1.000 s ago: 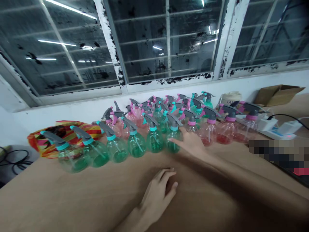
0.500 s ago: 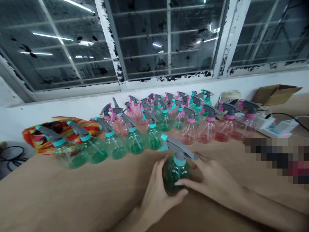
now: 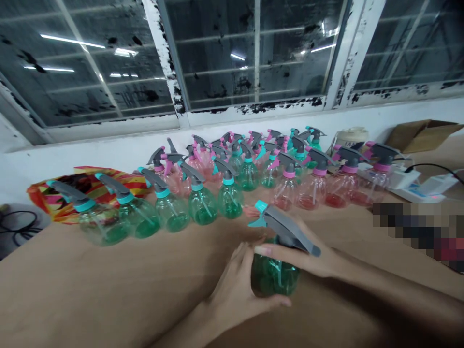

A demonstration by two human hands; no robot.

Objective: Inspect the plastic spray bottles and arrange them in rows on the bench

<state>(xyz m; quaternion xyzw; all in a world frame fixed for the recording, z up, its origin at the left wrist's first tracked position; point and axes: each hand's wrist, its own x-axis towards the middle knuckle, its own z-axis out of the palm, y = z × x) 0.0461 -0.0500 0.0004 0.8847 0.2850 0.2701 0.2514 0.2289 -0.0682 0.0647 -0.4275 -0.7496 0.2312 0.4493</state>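
A green spray bottle (image 3: 281, 278) with a grey trigger head and turquoise nozzle is between my hands, near the front of the table. My left hand (image 3: 237, 280) is wrapped round the left side of its body, thumb low across the front. Around its neck, just under the grey head, my right hand (image 3: 308, 253) is closed, with the thumb across the front; the turquoise collar is hidden there. Behind stand more green spray bottles (image 3: 203, 208) in a row on the left and pink ones (image 3: 284, 191) on the right, with liquid in their bottoms.
A red and yellow plastic bag (image 3: 108, 176) lies at the left, behind the green bottles. On the right are a power strip (image 3: 416, 193) with cables, a white tub (image 3: 351, 140) and an open cardboard box (image 3: 420, 137). A wall with windows (image 3: 250, 53) closes off the back.
My right hand has shifted from the bottle's side up to its neck, its thumb now across the front. The bottle's head has turned slightly and sits a little further right. The view has shifted slightly.
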